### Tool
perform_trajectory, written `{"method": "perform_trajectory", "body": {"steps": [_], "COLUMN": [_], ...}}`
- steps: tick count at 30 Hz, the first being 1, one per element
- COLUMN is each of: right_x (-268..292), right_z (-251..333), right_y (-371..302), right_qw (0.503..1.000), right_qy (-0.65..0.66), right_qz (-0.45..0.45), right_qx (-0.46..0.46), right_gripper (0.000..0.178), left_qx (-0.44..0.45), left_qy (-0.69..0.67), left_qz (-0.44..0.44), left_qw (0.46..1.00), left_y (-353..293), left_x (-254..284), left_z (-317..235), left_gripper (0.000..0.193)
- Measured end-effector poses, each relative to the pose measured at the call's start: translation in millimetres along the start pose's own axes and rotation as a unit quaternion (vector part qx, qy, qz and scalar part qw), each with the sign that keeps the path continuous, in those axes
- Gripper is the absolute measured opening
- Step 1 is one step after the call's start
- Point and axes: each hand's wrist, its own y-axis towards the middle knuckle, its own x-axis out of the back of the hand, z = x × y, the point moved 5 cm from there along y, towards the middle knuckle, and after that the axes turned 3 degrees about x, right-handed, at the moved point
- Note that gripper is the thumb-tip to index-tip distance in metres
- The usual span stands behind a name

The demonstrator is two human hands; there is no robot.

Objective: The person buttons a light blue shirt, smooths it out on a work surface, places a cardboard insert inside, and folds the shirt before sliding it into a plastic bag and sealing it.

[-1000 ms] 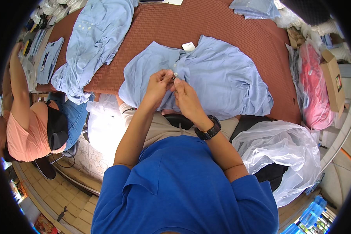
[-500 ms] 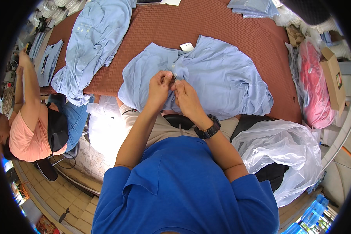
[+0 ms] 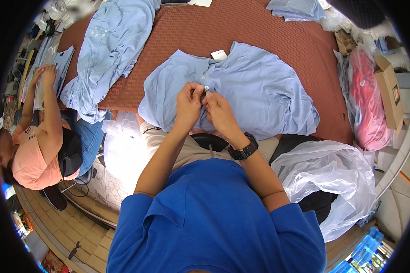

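Observation:
A light blue shirt (image 3: 264, 91) lies spread over the near edge of the brown padded table, partly over my lap. Both my hands meet at its buttoned front. My left hand (image 3: 189, 101) is closed, thumb and fingers pinching the placket just below a white button (image 3: 206, 88). Close beside it, my right hand (image 3: 218, 110) pinches the same front edge from the other side; a dark watch sits on that wrist. What lies between the fingertips is mostly hidden. A white tag (image 3: 218, 55) sticks out at the shirt's far edge.
Another blue shirt (image 3: 109, 50) hangs off the table at left. Beyond it a co-worker (image 3: 36, 154) in a pink top handles a folded, bagged garment. Folded shirts (image 3: 296, 9) lie far right. A clear plastic bag (image 3: 337, 182), a red bagged bundle (image 3: 368, 100) and a cardboard box (image 3: 389, 91) stand right.
My hands have shifted only slightly at the placket, and the button shows a little more above them. The co-worker's raised arms have come down onto the bagged garment at left.

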Motion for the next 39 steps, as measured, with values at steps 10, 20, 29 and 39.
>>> {"method": "perform_trajectory", "body": {"steps": [10,20,29,39], "right_x": [14.8,43.8,96.8,56.4], "right_z": [19.0,53.7,151.8,143.7], "right_y": [-6.7,76.4,176.1,387.0], "right_qw": [0.992,0.951,0.894,0.975], "right_qy": [0.068,-0.217,-0.317,-0.085], "right_qz": [0.097,-0.042,-0.188,-0.067], "right_qx": [-0.043,0.219,0.255,0.192], "right_gripper": [0.039,0.036,0.043,0.068], "left_qx": [0.03,-0.174,-0.237,-0.245], "left_qy": [0.197,0.451,0.277,0.392], "left_qz": [0.111,-0.057,-0.215,-0.197], "left_qw": [0.974,0.873,0.906,0.865], "left_y": [-10.8,35.7,97.5,94.6], "left_x": [28.0,82.4,118.3,96.8], "left_z": [-29.7,-43.2,-61.6,-38.8], "left_gripper": [0.015,0.024,0.027,0.036]}}
